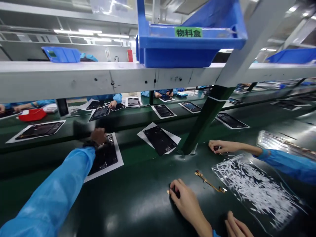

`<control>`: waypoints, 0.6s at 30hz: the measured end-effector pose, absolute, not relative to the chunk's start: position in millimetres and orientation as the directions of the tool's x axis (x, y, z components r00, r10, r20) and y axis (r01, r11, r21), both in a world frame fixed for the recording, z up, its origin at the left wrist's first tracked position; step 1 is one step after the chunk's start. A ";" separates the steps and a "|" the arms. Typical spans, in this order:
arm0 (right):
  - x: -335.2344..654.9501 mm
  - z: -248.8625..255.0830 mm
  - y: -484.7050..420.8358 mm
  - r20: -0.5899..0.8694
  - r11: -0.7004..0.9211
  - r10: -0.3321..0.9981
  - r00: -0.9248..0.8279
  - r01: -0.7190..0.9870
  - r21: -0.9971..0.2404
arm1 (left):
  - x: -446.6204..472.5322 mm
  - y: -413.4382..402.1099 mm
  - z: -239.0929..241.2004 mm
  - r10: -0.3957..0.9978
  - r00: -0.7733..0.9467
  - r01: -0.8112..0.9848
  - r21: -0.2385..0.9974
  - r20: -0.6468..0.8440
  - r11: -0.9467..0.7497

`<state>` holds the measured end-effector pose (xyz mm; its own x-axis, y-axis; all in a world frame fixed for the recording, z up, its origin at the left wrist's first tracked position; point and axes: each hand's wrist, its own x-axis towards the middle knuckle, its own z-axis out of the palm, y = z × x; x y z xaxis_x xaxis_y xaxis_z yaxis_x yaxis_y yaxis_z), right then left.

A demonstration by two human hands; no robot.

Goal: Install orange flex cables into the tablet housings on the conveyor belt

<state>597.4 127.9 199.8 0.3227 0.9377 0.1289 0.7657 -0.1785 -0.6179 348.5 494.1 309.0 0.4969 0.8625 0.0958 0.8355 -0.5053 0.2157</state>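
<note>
My left hand [98, 135], smeared by motion, is over the upper edge of a dark, opened tablet-like panel [105, 156] lying on white paper. A blurred dark shape [83, 129] lies just left of this hand; I cannot tell whether it is held. My right hand [186, 200] is low over the green table, fingers curled in a pinch. A small orange bit [168, 192] shows at its fingertips, but the rest is hidden. To its right lies a thin orange-brown flex cable [208, 182].
Another person's hands [223, 146] [237, 227] are at the right, around a clear tray of white strips [259, 191]. A slanted green-and-white post [207, 118] rises ahead. Overhead, a shelf [81, 80] carries a blue bin [182, 54]. Another dark panel [160, 140] lies beyond.
</note>
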 end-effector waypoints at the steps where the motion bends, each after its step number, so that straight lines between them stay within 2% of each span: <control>1: 598.2 201.6 127.6 0.126 -0.167 0.941 0.315 0.755 -0.634 | 369.1 484.7 301.2 0.848 0.521 0.824 0.201 0.101 -0.530; 3: 599.4 202.7 126.8 0.117 -0.164 0.938 0.328 0.712 -0.683 | 416.9 457.3 282.9 0.787 0.608 0.767 0.182 0.104 -0.616; 6: 600.9 199.9 125.6 0.073 -0.167 0.933 0.351 0.605 -0.778 | 493.3 404.5 258.4 0.616 0.785 0.595 0.192 0.068 -0.780; 9: 602.8 197.6 126.0 0.034 -0.172 0.933 0.358 0.527 -0.832 | 555.2 360.7 247.3 0.506 0.862 0.495 0.186 0.013 -0.849; 13: 607.2 198.9 129.4 0.032 -0.182 0.925 0.378 0.516 -0.837 | 596.2 336.5 254.9 0.491 0.865 0.502 0.163 -0.102 -0.850; 18: 617.5 182.8 125.4 0.059 -0.160 0.925 0.375 0.524 -0.836 | 594.0 319.3 288.0 0.552 0.807 0.583 0.132 -0.211 -0.802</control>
